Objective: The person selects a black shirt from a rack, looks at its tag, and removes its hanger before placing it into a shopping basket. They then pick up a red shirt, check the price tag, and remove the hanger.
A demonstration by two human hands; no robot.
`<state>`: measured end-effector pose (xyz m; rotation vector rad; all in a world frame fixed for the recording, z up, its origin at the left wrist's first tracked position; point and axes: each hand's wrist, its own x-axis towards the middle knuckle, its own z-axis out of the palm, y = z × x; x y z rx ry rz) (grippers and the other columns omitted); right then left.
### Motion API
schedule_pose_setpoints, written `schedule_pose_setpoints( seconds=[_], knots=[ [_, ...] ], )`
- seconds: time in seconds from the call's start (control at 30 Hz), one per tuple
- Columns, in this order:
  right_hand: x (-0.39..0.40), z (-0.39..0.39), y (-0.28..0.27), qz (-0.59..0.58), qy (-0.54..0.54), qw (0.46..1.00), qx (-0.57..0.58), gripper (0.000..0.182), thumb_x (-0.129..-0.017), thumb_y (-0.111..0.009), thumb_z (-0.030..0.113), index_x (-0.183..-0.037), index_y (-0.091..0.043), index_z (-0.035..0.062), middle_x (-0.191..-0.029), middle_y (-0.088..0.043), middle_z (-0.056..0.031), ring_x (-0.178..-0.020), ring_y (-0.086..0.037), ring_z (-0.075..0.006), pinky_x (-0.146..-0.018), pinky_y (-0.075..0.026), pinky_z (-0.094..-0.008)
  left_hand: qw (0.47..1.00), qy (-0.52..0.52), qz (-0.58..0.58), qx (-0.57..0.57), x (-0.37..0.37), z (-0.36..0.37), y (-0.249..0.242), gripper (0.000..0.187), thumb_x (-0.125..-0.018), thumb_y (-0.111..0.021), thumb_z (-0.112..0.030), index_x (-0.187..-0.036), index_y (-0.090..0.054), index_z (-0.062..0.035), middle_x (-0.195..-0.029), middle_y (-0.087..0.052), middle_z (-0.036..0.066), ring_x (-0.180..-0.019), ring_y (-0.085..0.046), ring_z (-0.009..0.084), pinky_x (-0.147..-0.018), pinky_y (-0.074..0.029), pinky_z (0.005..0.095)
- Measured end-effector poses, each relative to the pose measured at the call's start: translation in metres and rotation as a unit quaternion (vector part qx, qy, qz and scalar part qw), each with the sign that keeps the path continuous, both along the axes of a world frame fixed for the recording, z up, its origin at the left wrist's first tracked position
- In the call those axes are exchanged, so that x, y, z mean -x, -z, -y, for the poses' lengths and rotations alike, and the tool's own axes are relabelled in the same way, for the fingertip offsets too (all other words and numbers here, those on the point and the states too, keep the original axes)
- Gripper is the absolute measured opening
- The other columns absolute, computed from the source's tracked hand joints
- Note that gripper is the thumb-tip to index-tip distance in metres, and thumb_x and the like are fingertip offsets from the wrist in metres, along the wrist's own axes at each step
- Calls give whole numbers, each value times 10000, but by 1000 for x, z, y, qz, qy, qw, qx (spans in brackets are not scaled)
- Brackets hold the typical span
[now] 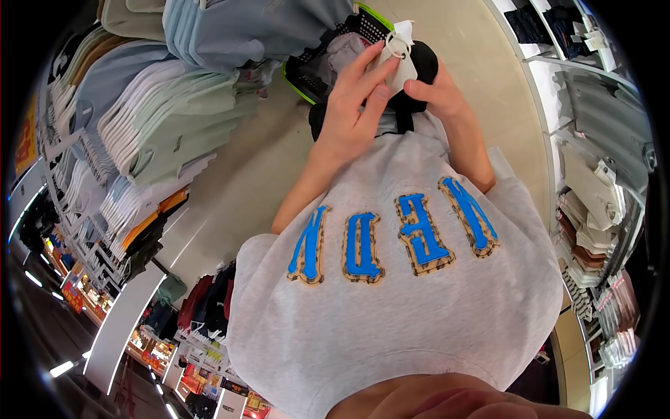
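Observation:
A white hang tag [404,68] with a pale loop at its top is between my two hands. My left hand [354,105] reaches in from the left, its fingertips closed on the tag near the loop. My right hand [440,94] is on the other side, with the thumb pressed at the tag's lower edge and the other fingers mostly hidden. Behind the tag is a rounded black item [427,59] whose kind I cannot make out. Just beyond my left hand is a black basket [300,73] with a green rim, holding light grey cloth [343,56].
Racks of hanging shirts in blue [115,77], white and pale green [185,129] line the left side. Along the right stand white shelves [551,126] with folded and hanging clothes [590,188]. Pale floor [481,63] lies between them. My grey sweatshirt [391,314] fills the lower middle.

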<state>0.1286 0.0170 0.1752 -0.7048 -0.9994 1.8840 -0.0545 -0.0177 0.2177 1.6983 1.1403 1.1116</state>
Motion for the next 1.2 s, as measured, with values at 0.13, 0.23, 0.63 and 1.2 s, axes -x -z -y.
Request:
schedule_pose_setpoints(
  seconds=[0.13, 0.23, 0.63, 1.2],
  knots=[
    [-1, -2, -9, -37, 30, 987, 152, 397, -857, -680, 173, -1208, -560, 32, -1097, -652, -73, -987, -635, -152, -837, -516, -305, 995, -48, 51, 70, 9, 1, 1, 382, -848, -639, -9, -1224, -577, 6, -1120, -648, 137, -954, -647, 219, -821, -507, 308],
    [-3, -6, -9, -12, 19, 990, 140, 413, -868, -645, 159, -1230, -538, -7, -1111, -655, -127, -988, -655, -208, -851, -534, -346, 969, -34, 196, 147, 7, 3, -5, 498, -875, -627, 6, -1347, -467, 10, -1079, -657, 107, -929, -627, 122, -805, -494, 251],
    [-3, -9, -11, 48, -32, 997, 42, 488, -833, -682, 129, -1265, -513, -19, -1144, -632, -99, -1065, -600, -182, -927, -480, -331, 984, 57, -22, 170, 43, -8, -3, 379, -878, -643, -18, -1245, -555, 23, -943, -689, 53, -847, -625, 100, -773, -490, 231],
    [-19, -16, -18, 100, -61, 993, -29, 606, -690, -702, 43, -1266, -525, -17, -1147, -622, -65, -1068, -563, -163, -959, -426, -304, 923, -90, 327, 183, 38, -15, 27, 189, -932, -569, -12, -1112, -539, 36, -1033, -658, 134, -900, -664, 192, -803, -563, 324]
  ],
)
